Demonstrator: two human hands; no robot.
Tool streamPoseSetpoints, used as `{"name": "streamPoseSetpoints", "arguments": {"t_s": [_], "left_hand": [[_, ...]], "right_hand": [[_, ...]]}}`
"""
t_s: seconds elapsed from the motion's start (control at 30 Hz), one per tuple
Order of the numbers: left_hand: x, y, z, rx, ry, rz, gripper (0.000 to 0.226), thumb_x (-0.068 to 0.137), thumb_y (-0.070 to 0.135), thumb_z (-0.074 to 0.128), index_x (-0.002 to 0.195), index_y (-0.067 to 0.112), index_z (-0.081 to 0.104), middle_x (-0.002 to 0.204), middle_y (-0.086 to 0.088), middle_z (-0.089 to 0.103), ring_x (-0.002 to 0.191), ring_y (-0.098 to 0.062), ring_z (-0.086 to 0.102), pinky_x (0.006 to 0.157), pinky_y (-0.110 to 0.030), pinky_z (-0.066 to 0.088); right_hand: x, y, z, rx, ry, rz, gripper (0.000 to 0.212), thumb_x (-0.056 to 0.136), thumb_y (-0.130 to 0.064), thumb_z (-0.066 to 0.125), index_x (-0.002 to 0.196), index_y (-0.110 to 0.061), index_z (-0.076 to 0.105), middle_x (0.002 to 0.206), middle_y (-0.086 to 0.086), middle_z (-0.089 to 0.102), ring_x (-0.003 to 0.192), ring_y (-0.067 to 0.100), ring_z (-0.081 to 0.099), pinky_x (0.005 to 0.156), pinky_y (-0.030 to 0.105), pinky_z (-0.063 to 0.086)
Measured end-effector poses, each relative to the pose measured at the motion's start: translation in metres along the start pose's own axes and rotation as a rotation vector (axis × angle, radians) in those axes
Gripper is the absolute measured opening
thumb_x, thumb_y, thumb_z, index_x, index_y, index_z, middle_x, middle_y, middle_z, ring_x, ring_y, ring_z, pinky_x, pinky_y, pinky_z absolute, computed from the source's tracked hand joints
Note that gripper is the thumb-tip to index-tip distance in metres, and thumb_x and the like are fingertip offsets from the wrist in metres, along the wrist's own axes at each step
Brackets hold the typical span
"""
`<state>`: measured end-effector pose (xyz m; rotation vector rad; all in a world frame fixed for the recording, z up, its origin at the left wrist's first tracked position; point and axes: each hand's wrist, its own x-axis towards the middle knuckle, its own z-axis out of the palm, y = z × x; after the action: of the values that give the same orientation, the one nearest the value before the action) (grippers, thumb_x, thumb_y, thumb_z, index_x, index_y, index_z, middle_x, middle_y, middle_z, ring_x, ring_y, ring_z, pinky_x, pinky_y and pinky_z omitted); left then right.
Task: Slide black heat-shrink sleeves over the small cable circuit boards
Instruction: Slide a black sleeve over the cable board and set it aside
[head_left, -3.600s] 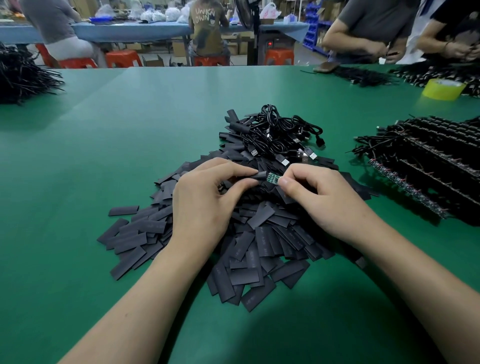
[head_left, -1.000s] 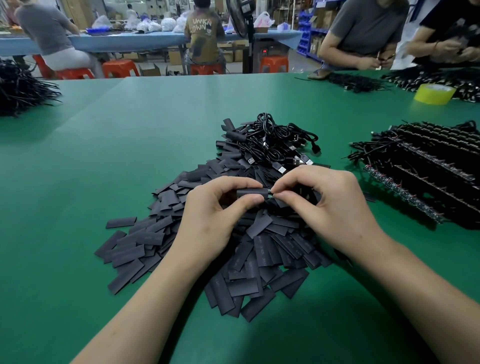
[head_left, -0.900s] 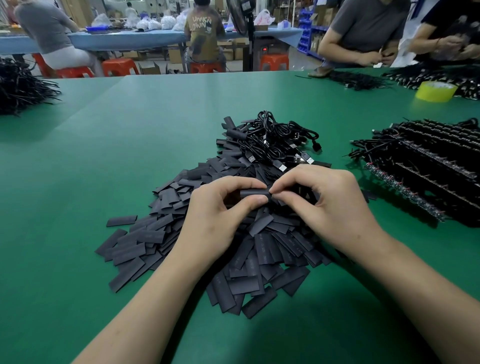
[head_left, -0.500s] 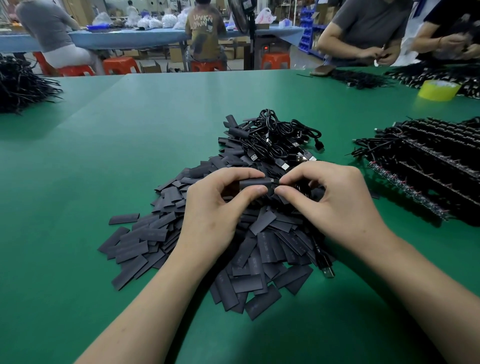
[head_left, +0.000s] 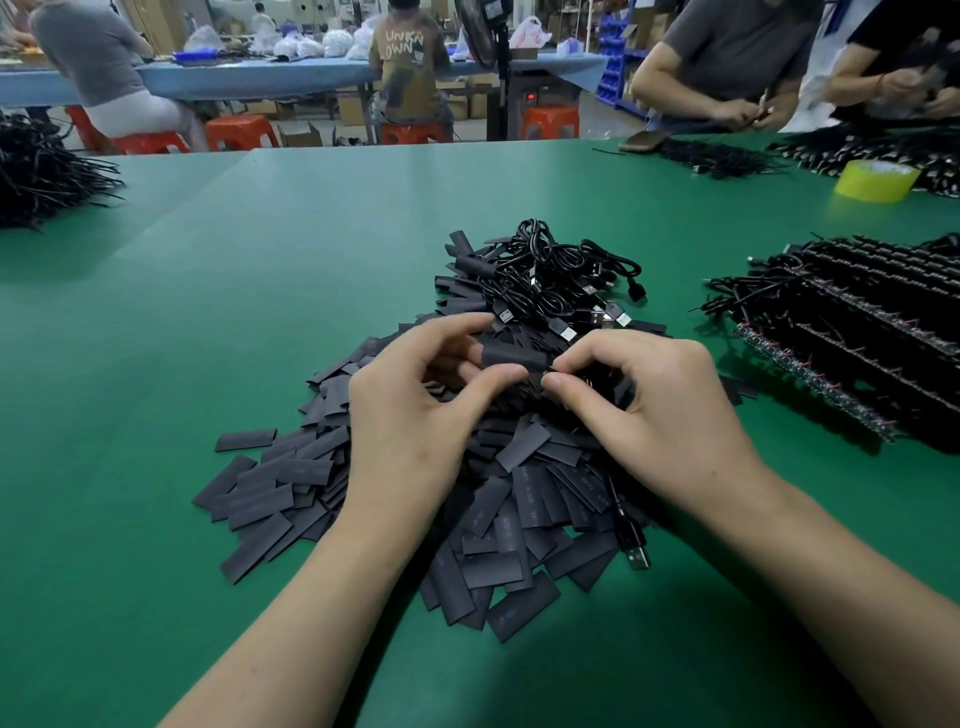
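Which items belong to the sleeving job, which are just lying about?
Job: left hand pinching black heat-shrink sleeve; right hand pinching black USB cable; pile of flat black sleeves; tangle of black cables.
Idle: yellow tape roll; black wire bundle, far left.

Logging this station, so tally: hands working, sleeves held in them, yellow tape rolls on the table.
Hands: 2, left hand and right hand
Held sleeve: 1
Tape roll: 1
Total: 4

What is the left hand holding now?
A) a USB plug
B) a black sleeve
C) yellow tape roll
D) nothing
B: the left hand pinches a black sleeve between thumb and fingers above the pile; the right hand pinches the cable at the sleeve's end.
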<state>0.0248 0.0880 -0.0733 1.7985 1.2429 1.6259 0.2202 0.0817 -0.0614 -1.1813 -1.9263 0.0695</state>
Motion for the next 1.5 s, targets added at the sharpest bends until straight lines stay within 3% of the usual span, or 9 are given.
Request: {"name": "streamPoseSetpoints", "arguments": {"t_s": [0.13,0.27,0.43,0.57,0.7,0.87,1.17,1.33,1.5], "left_hand": [[-0.002,0.001,0.0,-0.016,0.066,-0.029,0.021,0.08,0.025,0.086,0.1,0.025,0.079,0.087,0.015,0.077,0.082,-0.006,0.073,0.08,-0.022,0.057],[-0.004,0.002,0.002,0.047,0.064,0.004,0.022,0.082,0.024,0.085,0.103,0.021,0.08,0.091,0.016,0.077,0.085,-0.001,0.073,0.08,-0.014,0.054],[-0.004,0.003,0.003,0.078,0.072,0.01,0.019,0.083,0.024,0.084,0.1,0.018,0.081,0.09,0.017,0.076,0.083,0.001,0.072,0.077,-0.01,0.051],[-0.005,0.004,0.002,0.115,0.063,0.029,0.017,0.085,0.022,0.083,0.101,0.018,0.08,0.091,0.017,0.075,0.08,0.0,0.071,0.074,-0.009,0.049],[-0.005,0.004,0.002,0.211,0.042,0.108,0.021,0.089,0.026,0.08,0.109,0.02,0.08,0.096,0.013,0.075,0.081,-0.005,0.068,0.076,-0.024,0.056],[-0.006,0.001,0.004,0.406,-0.069,0.169,0.036,0.095,0.04,0.07,0.129,0.027,0.071,0.109,0.014,0.07,0.094,-0.01,0.066,0.082,-0.038,0.055],[-0.005,-0.002,0.004,0.43,-0.154,0.136,0.047,0.1,0.04,0.06,0.144,0.028,0.058,0.123,0.015,0.063,0.107,-0.012,0.057,0.097,-0.022,0.04],[-0.007,-0.004,0.007,0.403,-0.18,0.152,0.045,0.101,0.043,0.058,0.142,0.028,0.06,0.124,0.015,0.063,0.105,-0.012,0.059,0.097,-0.032,0.048],[-0.008,-0.005,0.007,0.385,-0.216,0.136,0.047,0.098,0.045,0.055,0.142,0.029,0.06,0.124,0.016,0.062,0.107,-0.009,0.057,0.098,-0.031,0.049]], "right_hand": [[-0.001,-0.001,0.001,0.004,0.026,0.007,0.007,0.089,-0.024,0.078,0.084,-0.023,0.072,0.075,-0.022,0.063,0.066,-0.01,0.055,0.06,0.003,0.034],[-0.002,-0.002,0.003,-0.003,0.016,0.0,0.008,0.089,-0.024,0.077,0.084,-0.022,0.071,0.077,-0.017,0.066,0.067,-0.011,0.055,0.064,0.002,0.034],[-0.003,-0.002,0.005,-0.02,-0.023,0.021,0.01,0.091,-0.028,0.076,0.084,-0.023,0.071,0.079,-0.013,0.069,0.067,0.008,0.06,0.064,0.01,0.038],[-0.003,-0.002,0.006,-0.016,-0.006,0.027,0.011,0.09,-0.027,0.077,0.082,-0.024,0.07,0.076,-0.014,0.067,0.063,-0.002,0.054,0.061,0.008,0.035],[-0.003,0.001,0.008,0.007,0.014,0.052,0.01,0.088,-0.025,0.078,0.081,-0.025,0.07,0.075,-0.017,0.067,0.065,-0.007,0.055,0.061,0.006,0.034],[-0.002,0.007,0.006,0.073,0.055,0.135,0.014,0.088,-0.025,0.075,0.078,-0.027,0.066,0.074,-0.016,0.065,0.06,0.005,0.056,0.056,0.008,0.035],[0.015,0.012,-0.003,0.082,0.123,0.292,0.015,0.089,-0.03,0.074,0.077,-0.027,0.066,0.072,-0.017,0.068,0.053,0.006,0.052,0.053,0.02,0.039],[0.088,0.016,-0.004,-0.126,-0.017,0.322,0.015,0.089,-0.036,0.071,0.078,-0.026,0.066,0.074,-0.012,0.064,0.077,0.013,0.061,0.071,0.03,0.048],[0.177,0.025,0.013,-0.313,-0.132,0.331,0.014,0.095,-0.038,0.066,0.092,-0.025,0.069,0.097,0.0,0.066,0.099,0.026,0.063,0.074,0.03,0.044]]}}
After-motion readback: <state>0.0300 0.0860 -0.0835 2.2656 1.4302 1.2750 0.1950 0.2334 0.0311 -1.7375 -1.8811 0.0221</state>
